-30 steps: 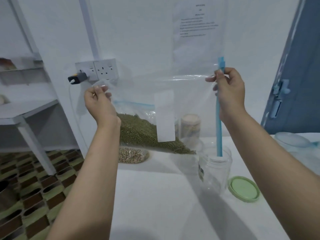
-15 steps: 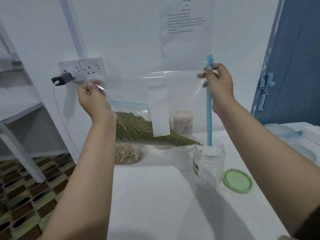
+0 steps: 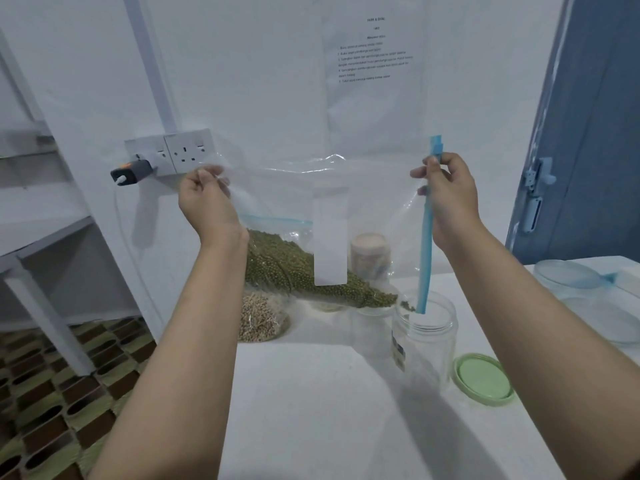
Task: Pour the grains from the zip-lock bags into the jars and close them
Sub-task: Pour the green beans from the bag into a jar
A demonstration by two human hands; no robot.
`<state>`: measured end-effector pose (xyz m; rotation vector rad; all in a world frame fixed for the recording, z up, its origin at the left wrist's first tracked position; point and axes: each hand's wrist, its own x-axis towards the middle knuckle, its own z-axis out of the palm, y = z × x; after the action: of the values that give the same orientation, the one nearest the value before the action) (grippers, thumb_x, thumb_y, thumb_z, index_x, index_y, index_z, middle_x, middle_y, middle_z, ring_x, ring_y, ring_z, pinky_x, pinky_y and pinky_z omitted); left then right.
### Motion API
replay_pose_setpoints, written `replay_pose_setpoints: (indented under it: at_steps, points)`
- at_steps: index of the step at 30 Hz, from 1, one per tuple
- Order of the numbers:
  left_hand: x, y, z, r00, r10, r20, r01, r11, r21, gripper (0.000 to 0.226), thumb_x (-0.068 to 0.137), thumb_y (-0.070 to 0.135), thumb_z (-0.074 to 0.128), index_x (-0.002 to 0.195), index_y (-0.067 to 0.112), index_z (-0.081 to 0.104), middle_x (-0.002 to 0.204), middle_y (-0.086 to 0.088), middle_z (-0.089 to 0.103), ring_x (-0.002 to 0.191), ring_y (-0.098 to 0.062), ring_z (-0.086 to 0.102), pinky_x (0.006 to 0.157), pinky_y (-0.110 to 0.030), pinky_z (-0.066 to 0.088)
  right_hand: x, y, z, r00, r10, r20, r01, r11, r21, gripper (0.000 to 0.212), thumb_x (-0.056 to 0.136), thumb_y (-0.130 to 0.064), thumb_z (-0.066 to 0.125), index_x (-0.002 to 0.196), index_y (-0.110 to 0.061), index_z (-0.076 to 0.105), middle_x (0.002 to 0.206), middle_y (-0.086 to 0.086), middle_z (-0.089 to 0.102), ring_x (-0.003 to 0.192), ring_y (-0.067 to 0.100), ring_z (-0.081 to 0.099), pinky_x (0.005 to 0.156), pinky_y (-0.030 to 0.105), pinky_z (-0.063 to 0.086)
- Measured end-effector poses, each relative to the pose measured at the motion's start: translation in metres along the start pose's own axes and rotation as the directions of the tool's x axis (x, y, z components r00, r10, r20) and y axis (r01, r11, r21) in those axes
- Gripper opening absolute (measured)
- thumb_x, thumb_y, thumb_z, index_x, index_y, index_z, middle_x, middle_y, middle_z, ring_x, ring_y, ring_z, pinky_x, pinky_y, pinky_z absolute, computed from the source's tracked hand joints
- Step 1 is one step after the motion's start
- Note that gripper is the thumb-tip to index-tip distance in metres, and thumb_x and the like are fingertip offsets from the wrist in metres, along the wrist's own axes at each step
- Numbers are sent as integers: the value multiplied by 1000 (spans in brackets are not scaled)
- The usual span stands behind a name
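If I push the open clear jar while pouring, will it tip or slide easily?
Probably yes. The clear jar looks nearly empty and thin plastic, so likely light. It stands free on the smooth white table, with neither hand steadying it, so it may slide or tip.

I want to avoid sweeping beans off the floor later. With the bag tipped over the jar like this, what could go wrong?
The zip-lock bag is wide and only the lower end of its blue zip strip sits in the open jar, so the green beans may surge past the rim onto the table. The left hand only pinches a corner; a slip could dump the load. The jar stands unheld and might tip if the bag drags it.
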<state>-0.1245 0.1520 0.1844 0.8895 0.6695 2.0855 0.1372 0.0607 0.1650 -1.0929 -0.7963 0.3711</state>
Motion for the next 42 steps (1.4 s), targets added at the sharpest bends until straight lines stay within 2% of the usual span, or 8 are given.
replay_pose_setpoints:
  at_steps: [8,11,16,27,31,42]
  points:
    - [5,7,16,999,20,31,-19,999,-35,33,103,2,39,75,12,51,70,4,58,56,-3,53,60,-18,44,2,-3,-4,998,-47,-31,48,998,41,13,103,-25,47,95,-26,57,80,-13,69,65,8,49,72,18,44]
    - [5,10,23,998,39,39,-37,999,-35,33,103,1,37,75,12,49,71,2,56,52,1,51,56,-15,40,2,-5,-5,998,-55,-39,57,997,53,14,103,-24,47,93,-27,57,79,-13,69,64,7,49,72,18,45]
    - [11,14,29,998,45,51,-43,998,-35,32,103,1,38,75,13,49,73,3,59,53,-3,50,54,-20,36,3,-7,-5,997,-59,-47,62,995,78,16,103,-22,48,91,-26,57,77,-12,68,63,6,49,72,19,45]
    - [10,18,40,997,31,68,-27,998,-48,31,102,1,40,76,14,51,73,3,59,51,1,51,54,-16,39,2,-6,-10,997,-57,-55,63,992,110,15,103,-22,48,91,-25,57,78,-12,69,65,7,48,72,18,44]
    - [10,20,45,996,41,83,-36,998,-56,31,102,0,40,76,13,52,74,2,60,53,-3,49,53,-18,37,2,-7,-12,997,-55,-57,63,989,133,14,104,-22,47,95,-24,58,80,-11,69,70,4,51,72,17,44]
    - [17,22,50,992,41,120,-33,997,-73,32,101,0,41,74,14,51,77,0,60,58,-8,49,58,-19,40,4,-4,-11,999,-36,-40,43,981,190,15,103,-21,47,94,-23,59,82,-10,69,75,11,49,76,23,43]
